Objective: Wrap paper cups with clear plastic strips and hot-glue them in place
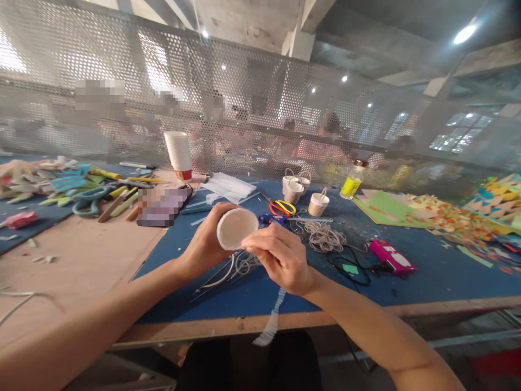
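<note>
My left hand (211, 233) is wrapped round a white paper cup (237, 228), whose open mouth tilts towards me. The cup's rim looks rough and uneven. At the cup's right edge, my right hand (280, 255) has its thumb and fingertips pinched on the rim; anything small between them is hidden. A pale striped strip (269, 326) hangs over the table's front edge below my right hand. Loose cord (246, 264) lies under the cup, with a larger tangled cord bundle (324, 234) to the right. Behind my right hand lies a blue glue gun (273, 219).
Small handled cups (318, 204), yellow-red scissors (283, 207) and a bottle (352, 182) stand or lie behind. Stacked paper cups (179, 155) and a phone (160, 206) are left. A pink box (393, 257) with a black cable and paper scraps (443, 213) lie right. A perforated screen (252, 70) borders the table.
</note>
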Demonstrator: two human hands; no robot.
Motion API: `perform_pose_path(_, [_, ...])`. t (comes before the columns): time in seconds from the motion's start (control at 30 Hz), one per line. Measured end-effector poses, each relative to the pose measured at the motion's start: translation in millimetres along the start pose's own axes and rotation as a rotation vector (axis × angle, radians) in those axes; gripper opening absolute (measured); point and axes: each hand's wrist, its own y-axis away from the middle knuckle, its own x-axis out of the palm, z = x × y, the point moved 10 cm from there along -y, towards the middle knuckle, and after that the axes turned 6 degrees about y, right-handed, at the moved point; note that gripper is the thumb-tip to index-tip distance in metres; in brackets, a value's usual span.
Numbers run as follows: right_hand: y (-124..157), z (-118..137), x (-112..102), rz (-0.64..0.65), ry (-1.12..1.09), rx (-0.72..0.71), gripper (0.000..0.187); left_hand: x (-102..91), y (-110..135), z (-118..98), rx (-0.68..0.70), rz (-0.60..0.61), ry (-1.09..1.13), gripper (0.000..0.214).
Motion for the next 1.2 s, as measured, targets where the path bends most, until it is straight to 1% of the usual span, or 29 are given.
perform_pose_path(0.37, [4.3, 4.6, 8.9, 0.023, -0.031, -0.012, 0.015, 1.6, 0.0, -1.4, 0.02, 0.0, -0.026, 0.063])
perform_pose_path(0.63, [7.1, 3.9, 15.8, 0.068, -0.061, -0.006, 0.015, 4.5, 0.8, 1.9, -0.032, 0.023, 0.001, 0.06])
perform_pose_path(0.8, [7.5, 2.7, 18.7, 0.091, -0.02, 0.012, 0.011, 5.3, 0.9, 1.8, -0.04, 0.031, 0.009, 0.059])
perform_pose_path(1.0, [7.2, 6.3, 19.1, 0.102, 0.045, -0.035, 0.009, 6.6, 1.1, 2.2, -0.049, 0.035, 0.034, 0.059])
perform_pose_path(1.2, [6.8, 5.3, 21.2, 0.129, 0.104, -0.033, 0.01, 7.3, 2.5, 5.0, -0.057, 0.034, 0.049, 0.061])
